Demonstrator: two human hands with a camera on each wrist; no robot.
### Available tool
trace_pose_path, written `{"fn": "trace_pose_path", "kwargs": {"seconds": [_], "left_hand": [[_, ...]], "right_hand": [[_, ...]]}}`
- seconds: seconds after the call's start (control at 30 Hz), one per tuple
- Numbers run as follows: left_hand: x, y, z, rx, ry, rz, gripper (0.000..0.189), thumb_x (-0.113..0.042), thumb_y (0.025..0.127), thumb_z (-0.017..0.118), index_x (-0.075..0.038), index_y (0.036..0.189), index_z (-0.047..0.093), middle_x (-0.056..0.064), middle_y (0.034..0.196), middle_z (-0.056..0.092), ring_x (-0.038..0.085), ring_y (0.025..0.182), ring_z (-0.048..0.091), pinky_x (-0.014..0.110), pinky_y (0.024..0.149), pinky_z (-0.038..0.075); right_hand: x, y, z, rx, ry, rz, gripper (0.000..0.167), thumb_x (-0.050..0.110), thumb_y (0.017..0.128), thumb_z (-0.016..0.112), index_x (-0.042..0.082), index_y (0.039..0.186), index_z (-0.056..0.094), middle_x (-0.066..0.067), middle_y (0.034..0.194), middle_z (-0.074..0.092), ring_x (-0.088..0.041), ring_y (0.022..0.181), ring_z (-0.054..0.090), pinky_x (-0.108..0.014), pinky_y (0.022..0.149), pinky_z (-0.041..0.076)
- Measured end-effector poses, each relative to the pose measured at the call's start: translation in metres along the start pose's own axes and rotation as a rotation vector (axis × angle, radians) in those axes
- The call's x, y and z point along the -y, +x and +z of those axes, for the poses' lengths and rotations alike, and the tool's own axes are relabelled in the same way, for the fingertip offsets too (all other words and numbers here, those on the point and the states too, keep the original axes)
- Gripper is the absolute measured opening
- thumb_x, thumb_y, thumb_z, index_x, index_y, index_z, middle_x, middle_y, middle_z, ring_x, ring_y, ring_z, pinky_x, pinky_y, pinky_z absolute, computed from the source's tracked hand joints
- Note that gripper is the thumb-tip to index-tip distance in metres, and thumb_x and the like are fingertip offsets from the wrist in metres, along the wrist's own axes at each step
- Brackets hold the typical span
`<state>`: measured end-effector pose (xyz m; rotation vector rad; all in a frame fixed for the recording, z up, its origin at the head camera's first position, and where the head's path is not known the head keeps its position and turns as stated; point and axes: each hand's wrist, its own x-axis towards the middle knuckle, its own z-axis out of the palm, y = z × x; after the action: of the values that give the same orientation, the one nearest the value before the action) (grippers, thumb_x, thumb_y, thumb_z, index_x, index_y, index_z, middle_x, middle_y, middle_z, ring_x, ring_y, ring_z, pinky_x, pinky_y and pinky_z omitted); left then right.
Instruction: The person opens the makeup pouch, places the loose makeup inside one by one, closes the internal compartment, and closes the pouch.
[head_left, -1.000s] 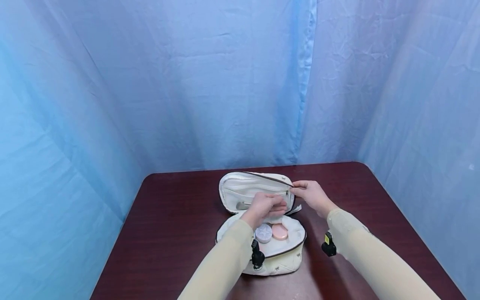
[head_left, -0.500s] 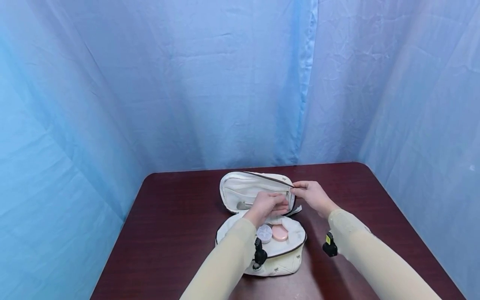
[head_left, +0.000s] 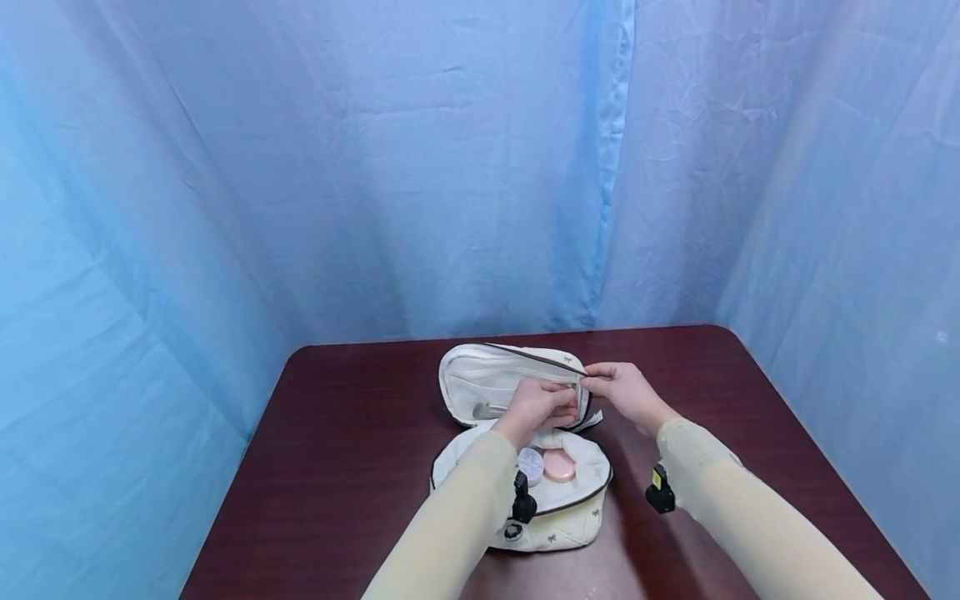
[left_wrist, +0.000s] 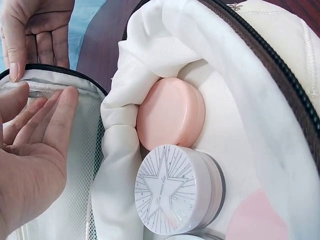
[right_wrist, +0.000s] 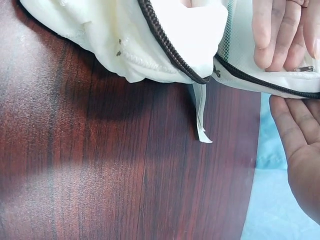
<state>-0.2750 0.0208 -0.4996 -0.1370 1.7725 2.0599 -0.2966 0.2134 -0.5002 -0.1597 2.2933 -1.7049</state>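
A white quilted makeup bag lies unzipped, its lid folded back. My right hand pinches the lid's right edge, thumb inside and fingers behind. Inside the lid, at the right end of its mesh pocket, my left hand has its fingers loosely bent beside the small zipper pull; no grip on the pull shows. Behind the mesh is a makeup brush, partly covered by that hand. In the bag's body sit a pink round compact and a round jar with a star-patterned lid.
The bag stands on a dark red wooden table. A cream fabric tab sticks out by the hinge side. Blue curtains hang behind the table and on both sides.
My left hand has shifted slightly right and up, towards the right end of the lid's pocket. The right hand keeps its hold on the lid edge.
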Motion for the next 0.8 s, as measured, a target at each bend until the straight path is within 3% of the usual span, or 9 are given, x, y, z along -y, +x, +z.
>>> {"fn": "trace_pose_path", "kwargs": {"seconds": [0.2, 0.5, 0.63, 0.8], "left_hand": [[0.003, 0.005, 0.005, -0.064, 0.056, 0.032, 0.020, -0.010, 0.096, 0.071, 0.007, 0.105, 0.075, 0.023, 0.097, 0.076, 0.027, 0.085, 0.077, 0.031, 0.074, 0.063], [0.003, 0.004, 0.012, -0.159, 0.071, 0.073, 0.014, -0.005, 0.093, 0.074, 0.008, 0.098, 0.075, 0.026, 0.091, 0.075, 0.026, 0.074, 0.076, 0.032, 0.068, 0.063], [0.003, 0.003, 0.015, -0.184, 0.080, 0.077, 0.012, -0.004, 0.092, 0.075, 0.008, 0.096, 0.076, 0.025, 0.089, 0.075, 0.026, 0.074, 0.076, 0.032, 0.067, 0.063], [0.004, 0.004, 0.017, -0.206, 0.097, 0.084, 0.011, -0.004, 0.092, 0.074, 0.006, 0.096, 0.077, 0.026, 0.091, 0.075, 0.038, 0.087, 0.076, 0.032, 0.066, 0.063]], "right_hand": [[0.002, -0.001, -0.001, 0.004, 0.002, 0.004, 0.041, 0.020, 0.101, 0.065, -0.007, 0.132, 0.062, -0.018, 0.122, 0.070, -0.025, 0.104, 0.072, -0.034, 0.085, 0.061], [0.001, -0.002, -0.001, 0.016, 0.014, 0.008, 0.040, 0.017, 0.101, 0.064, -0.008, 0.132, 0.061, -0.019, 0.122, 0.070, -0.020, 0.100, 0.073, -0.056, 0.100, 0.052], [0.001, -0.001, 0.000, 0.015, 0.027, 0.003, 0.041, 0.017, 0.101, 0.065, -0.009, 0.132, 0.061, -0.018, 0.120, 0.071, -0.020, 0.100, 0.073, -0.058, 0.101, 0.051], [0.002, -0.002, 0.001, 0.007, 0.046, 0.012, 0.042, 0.019, 0.100, 0.067, -0.009, 0.131, 0.062, -0.017, 0.117, 0.072, -0.022, 0.100, 0.073, -0.056, 0.099, 0.053]]}}
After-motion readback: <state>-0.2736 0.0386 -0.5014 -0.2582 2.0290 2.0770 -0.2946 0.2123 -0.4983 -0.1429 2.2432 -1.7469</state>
